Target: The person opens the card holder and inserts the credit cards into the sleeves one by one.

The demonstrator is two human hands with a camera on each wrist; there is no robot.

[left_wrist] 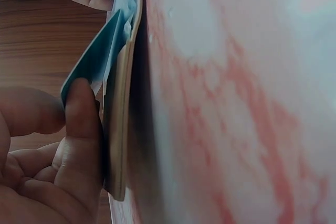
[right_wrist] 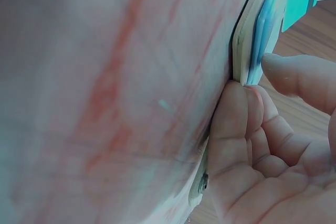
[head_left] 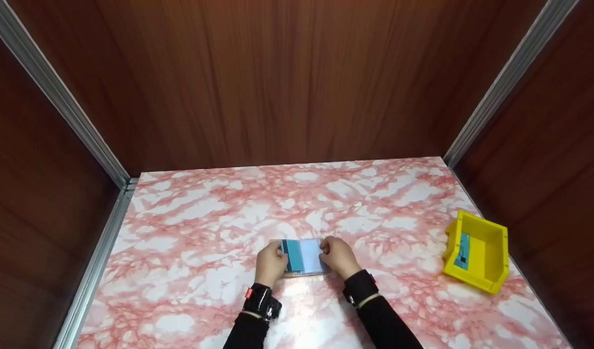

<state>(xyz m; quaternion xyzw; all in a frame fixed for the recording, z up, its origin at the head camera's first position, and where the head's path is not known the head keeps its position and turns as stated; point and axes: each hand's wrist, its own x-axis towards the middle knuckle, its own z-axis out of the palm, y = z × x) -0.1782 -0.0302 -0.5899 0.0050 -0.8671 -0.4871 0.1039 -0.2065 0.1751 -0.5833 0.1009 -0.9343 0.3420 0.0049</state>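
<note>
Teal card (head_left: 294, 256), open holder (head_left: 310, 255), well off table's far edge (head_left: 292, 169)
Left hand (head_left: 270, 263) pinches card; right hand (head_left: 341, 256) pinches holder's side.

Surface (head_left: 195, 213): white, marbled pink-red. Yellow bin (head_left: 503, 252) sits near right edge. Open wallet (head_left: 311, 254) around middle, toward near side; resting or just above, unclear.

a yellow bin (head_left: 483, 245) was set on the right of a table (head_left: 190, 271) patterned in red and white marbling; the table was walled by brown wood-grained panels (head_left: 277, 87); the panel corners were lined by grey metal posts (head_left: 60, 97)
</note>
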